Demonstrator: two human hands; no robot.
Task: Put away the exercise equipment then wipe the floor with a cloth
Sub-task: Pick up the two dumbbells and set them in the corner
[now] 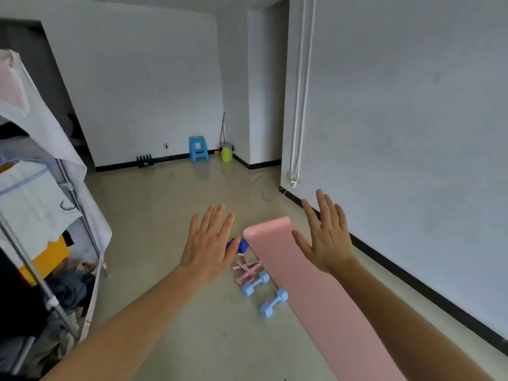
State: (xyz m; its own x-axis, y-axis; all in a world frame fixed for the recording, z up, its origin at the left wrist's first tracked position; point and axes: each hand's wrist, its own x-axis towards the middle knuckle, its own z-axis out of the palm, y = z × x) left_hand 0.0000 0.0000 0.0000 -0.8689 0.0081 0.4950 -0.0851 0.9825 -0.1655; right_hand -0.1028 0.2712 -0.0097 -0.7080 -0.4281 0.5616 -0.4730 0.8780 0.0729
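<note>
A pink exercise mat lies unrolled on the floor along the right wall. Left of it rest two light blue dumbbells, a pink skipping rope and a blue item, partly hidden by my left hand. My left hand hovers in the air with fingers spread, empty. Over the mat's far end, my right hand is raised, also spread and empty. No cloth can be made out on the floor.
A fabric-covered wardrobe rack full of clothes stands at the left. A blue stool, a green bucket and a broom stand at the far wall. A cable trails on the tiled floor by the right wall.
</note>
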